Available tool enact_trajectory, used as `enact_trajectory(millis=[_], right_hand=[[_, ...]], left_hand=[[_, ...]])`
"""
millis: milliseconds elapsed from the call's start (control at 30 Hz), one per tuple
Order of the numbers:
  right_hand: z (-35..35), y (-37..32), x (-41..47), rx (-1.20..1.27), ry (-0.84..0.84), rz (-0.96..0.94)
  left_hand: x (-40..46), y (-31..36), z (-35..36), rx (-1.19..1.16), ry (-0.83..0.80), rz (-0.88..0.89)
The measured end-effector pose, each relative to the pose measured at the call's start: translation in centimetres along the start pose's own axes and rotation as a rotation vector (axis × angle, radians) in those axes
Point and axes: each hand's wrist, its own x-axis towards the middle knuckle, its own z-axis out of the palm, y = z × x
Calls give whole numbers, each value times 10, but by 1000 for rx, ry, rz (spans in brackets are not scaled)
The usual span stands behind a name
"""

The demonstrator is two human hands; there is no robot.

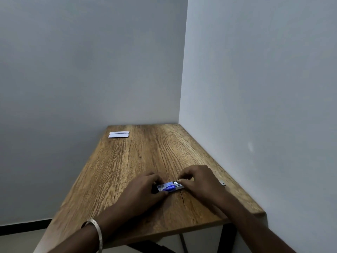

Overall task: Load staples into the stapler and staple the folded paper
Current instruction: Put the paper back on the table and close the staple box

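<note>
Single head-worn view, wide-angle, looking forward and down from the near end of a wooden table point(127, 161) toward the room corner where two pale walls point(255, 70) meet; the vertical corner line bows slightly. Both forearms enter from the bottom edge, the left hand point(144, 189) and right hand point(198, 179) close under the lens in the lower centre, while the table's far end with a white folded paper point(118, 134) sits well apart, mid-frame. Walls fill the upper half; a strip of floor point(23, 236) shows at lower left.
</note>
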Motion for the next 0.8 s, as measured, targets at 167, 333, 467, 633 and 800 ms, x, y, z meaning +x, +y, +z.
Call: enact_trajectory(millis=[167,333,467,633,800], right_hand=[[3,-3,-4,-36,36,0],[4,-6,-5,14,64,7],[5,-6,-4,28,42,-30],[6,-6,-4,-31,43,-52],[3,-8,1,-54,-10,-25]], left_hand=[[-3,-1,2,12,21,7],[-4,-1,5,43,35,17],[-5,-2,6,47,47,29],[-5,-3,6,60,51,27],[-6,-2,7,62,52,34]])
